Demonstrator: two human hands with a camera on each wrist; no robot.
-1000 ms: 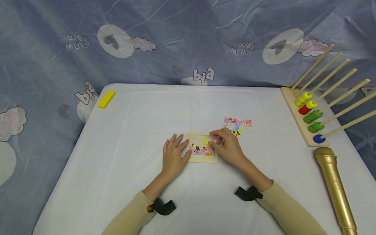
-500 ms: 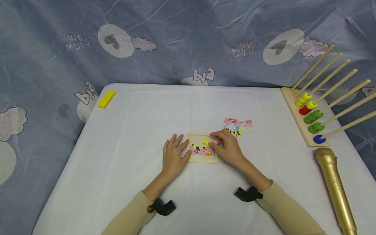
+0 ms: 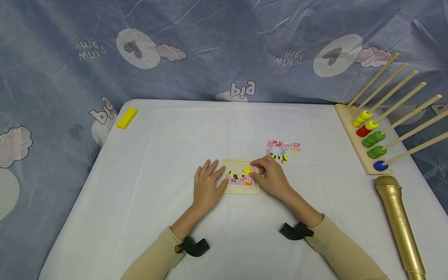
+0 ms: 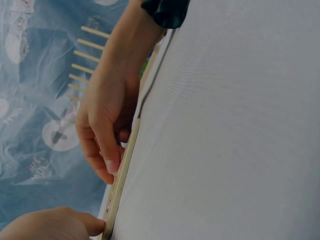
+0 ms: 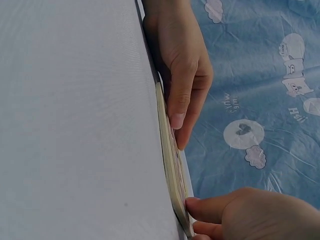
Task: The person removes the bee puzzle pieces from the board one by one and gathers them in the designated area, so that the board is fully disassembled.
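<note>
A shallow wooden puzzle tray (image 3: 241, 189) lies on the white table, its lower part filled with pink and yellow picture pieces. My left hand (image 3: 206, 188) rests at the tray's left edge with fingers spread and straight, the thumb on the rim. At the tray's right side my right hand (image 3: 274, 177) pinches a puzzle piece between thumb and forefinger, mostly hidden by the fingers. Just left of those fingertips a yellow patch of puzzle (image 3: 246, 170) shows. In the left wrist view, the right hand (image 4: 107, 110) is bent down over the tray's edge (image 4: 122, 175).
Loose puzzle pieces (image 3: 282, 146) lie beyond the right hand. At the right stand a bead-and-peg counting rack (image 3: 350, 132) and a gold microphone (image 3: 399, 221). A yellow block (image 3: 127, 118) lies at the far left corner. Patterned blue cloth (image 3: 210, 50) hangs behind.
My right hand's fingertips have shifted slightly to the right, so more of the yellow patch shows. The left hand and the tray stay where they were.
</note>
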